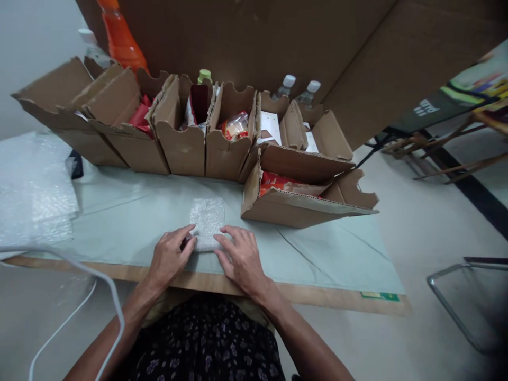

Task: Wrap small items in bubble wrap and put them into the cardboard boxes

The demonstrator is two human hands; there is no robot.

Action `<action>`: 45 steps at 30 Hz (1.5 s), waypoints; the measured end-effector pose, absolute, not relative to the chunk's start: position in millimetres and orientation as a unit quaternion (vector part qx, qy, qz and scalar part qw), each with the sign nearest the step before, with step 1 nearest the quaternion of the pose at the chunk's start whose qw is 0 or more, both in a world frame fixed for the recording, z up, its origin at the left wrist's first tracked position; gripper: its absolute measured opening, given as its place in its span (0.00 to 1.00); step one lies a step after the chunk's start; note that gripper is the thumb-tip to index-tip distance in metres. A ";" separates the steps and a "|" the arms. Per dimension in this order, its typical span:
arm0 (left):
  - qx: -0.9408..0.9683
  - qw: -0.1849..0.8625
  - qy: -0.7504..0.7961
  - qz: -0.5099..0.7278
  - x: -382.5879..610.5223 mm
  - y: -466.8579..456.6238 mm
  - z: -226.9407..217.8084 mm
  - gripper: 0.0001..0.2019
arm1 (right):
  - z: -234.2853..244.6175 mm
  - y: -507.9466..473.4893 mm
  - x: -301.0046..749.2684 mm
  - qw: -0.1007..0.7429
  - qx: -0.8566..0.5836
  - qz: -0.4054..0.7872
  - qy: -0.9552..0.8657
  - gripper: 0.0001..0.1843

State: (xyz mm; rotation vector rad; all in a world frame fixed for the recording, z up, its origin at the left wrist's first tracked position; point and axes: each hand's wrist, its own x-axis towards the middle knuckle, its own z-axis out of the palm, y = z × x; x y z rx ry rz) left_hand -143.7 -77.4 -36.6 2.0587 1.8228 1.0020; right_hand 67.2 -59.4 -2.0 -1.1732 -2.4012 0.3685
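Note:
A small parcel wrapped in bubble wrap lies on the pale green table cover near the front edge. My left hand rests at its near left corner, fingers bent and pressing on the wrap. My right hand lies at its near right corner, fingers curled onto the wrap's edge. Both hands touch the parcel while it stays on the table.
A row of open cardboard boxes with packets stands behind, and one more box sits to the right. A stack of bubble wrap lies at the left. Bottles stand at the back. A white cable hangs at lower left.

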 end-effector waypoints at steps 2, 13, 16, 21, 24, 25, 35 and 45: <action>0.701 0.085 0.630 0.324 -142.3 -71.1 -40.2 0.15 | -5.7 -60.1 67.2 0.196 -0.377 0.119 -0.897 0.15; 0.763 0.136 0.521 0.358 -154.0 -96.3 -23.7 0.13 | -1.8 -41.9 63.5 0.138 -0.390 0.260 -0.872 0.14; 0.736 0.135 0.569 0.340 -149.3 -81.8 -33.0 0.13 | 2.3 -50.2 64.1 0.178 -0.446 0.174 -0.859 0.14; 0.712 0.132 0.609 0.325 -144.2 -64.1 -38.3 0.15 | -3.6 -50.9 57.8 0.164 -0.390 0.092 -0.902 0.14; 0.647 0.181 0.640 0.372 -145.4 -74.9 -31.8 0.18 | -9.1 -36.8 52.2 0.136 -0.384 0.136 -0.903 0.13; 0.600 0.217 0.656 0.403 -145.2 -81.0 -29.2 0.21 | -9.5 -32.7 51.2 0.145 -0.403 0.163 -0.889 0.13; 0.280 0.548 0.579 0.535 -110.0 -98.7 -13.5 0.40 | 5.6 -64.5 56.0 0.266 -0.482 0.339 -0.763 0.11; 0.532 0.466 0.561 0.430 -96.8 -118.1 -17.1 0.39 | 35.8 -71.6 88.5 0.317 -0.453 0.421 -0.719 0.10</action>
